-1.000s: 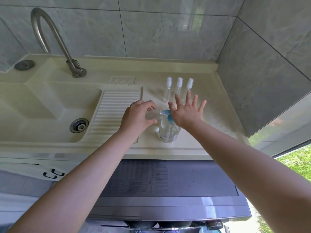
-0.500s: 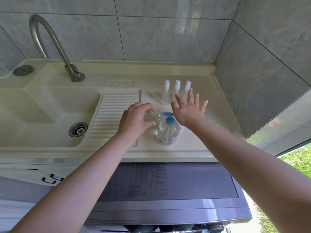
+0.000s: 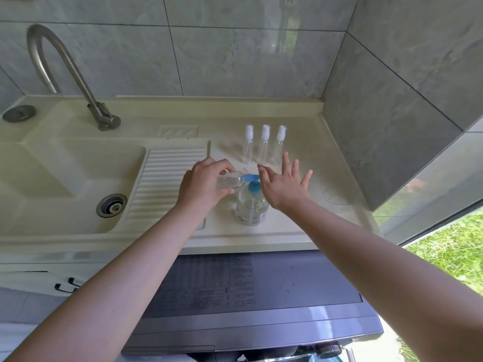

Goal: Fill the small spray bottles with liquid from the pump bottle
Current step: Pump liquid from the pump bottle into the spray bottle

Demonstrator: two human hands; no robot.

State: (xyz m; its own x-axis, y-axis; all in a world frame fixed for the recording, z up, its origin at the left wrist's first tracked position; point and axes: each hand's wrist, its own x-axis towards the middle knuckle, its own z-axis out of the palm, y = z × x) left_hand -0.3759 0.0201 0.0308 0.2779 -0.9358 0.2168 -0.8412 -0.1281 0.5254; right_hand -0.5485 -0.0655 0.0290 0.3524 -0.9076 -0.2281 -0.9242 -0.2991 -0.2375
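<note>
My left hand (image 3: 202, 186) grips the small bottle (image 3: 230, 179) tilted at the nozzle (image 3: 249, 177); my right hand (image 3: 283, 185), fingers splayed, should press the pump (image 3: 254, 187) slowly.

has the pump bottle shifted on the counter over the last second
No. The pump bottle stands in the same place, just right of the ribbed drainboard and in front of the three capped spray bottles. Only the camera view shifted slightly.

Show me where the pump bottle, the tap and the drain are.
pump bottle (image 3: 252, 207): head view, clear body.
tap (image 3: 78, 74): head view, curved metal neck.
drain (image 3: 111, 205): head view, metal strainer.
</note>
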